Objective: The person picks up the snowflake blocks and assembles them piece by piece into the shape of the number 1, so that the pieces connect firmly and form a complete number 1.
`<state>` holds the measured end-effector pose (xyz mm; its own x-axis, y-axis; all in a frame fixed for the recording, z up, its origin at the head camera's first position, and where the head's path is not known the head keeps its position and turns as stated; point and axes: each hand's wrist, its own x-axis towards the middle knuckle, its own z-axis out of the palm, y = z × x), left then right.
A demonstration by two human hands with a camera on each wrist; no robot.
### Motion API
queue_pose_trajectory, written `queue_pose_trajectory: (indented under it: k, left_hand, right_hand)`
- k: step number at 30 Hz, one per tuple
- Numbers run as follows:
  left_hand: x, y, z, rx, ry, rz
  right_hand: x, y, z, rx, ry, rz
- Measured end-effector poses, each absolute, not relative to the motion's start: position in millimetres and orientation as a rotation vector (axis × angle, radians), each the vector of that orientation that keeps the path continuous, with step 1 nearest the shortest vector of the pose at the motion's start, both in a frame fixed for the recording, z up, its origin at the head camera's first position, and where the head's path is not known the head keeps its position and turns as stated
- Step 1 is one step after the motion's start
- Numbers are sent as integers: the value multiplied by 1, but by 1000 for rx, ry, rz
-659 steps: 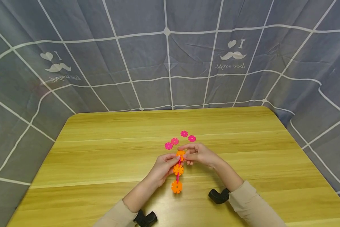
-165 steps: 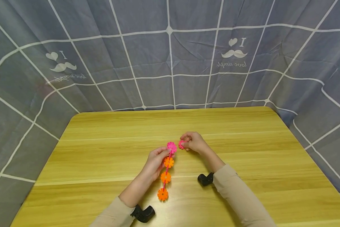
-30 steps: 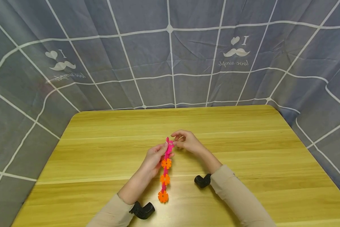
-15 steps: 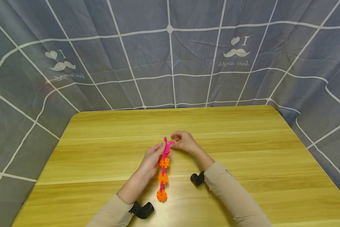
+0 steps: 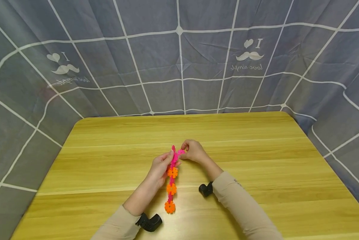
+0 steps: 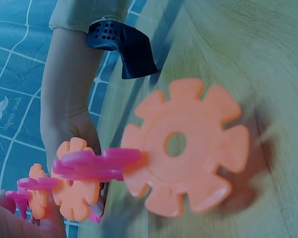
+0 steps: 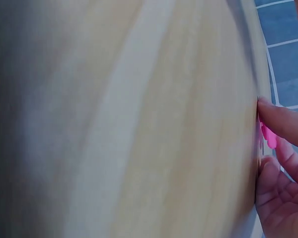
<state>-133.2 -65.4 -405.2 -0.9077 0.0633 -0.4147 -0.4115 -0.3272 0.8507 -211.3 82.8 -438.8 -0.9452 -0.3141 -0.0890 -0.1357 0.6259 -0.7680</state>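
A chain of notched plastic discs (image 5: 172,193), orange and pink in turn, runs toward me in the head view. My left hand (image 5: 159,167) pinches the pink discs at its far end between thumb and fingers. At that end my right hand (image 5: 195,152) pinches a pink disc (image 5: 181,152) that touches the chain, sticking out to the right. In the left wrist view the near orange disc (image 6: 208,163) looms large, a pink disc (image 6: 94,163) slotted into its edge. Only a sliver of pink disc (image 7: 269,137) shows between fingers in the right wrist view.
Both hands work above a wooden table (image 5: 107,140). A black wrist mount (image 5: 149,222) sits by the left cuff, another black mount (image 5: 205,189) by the right one. A grey curtain (image 5: 155,66) with white lines hangs behind and at the sides.
Loose pink discs on the table 22 seconds ago are gone from there; the chain has gained pink discs at its far end. Lately both hands and the chain have shifted slightly left.
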Motion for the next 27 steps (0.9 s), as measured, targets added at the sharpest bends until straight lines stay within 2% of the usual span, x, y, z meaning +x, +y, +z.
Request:
queue_pose_trajectory:
  k: [17,27]
  left_hand:
    - [-130,-66,-405,-435,1591,2286]
    - [-126,-64,-404,-398,1553,2295]
  right_hand:
    - [-208,93,-436,-245,2356,-1552]
    - [-204,100,-415,-265,2268,-1683]
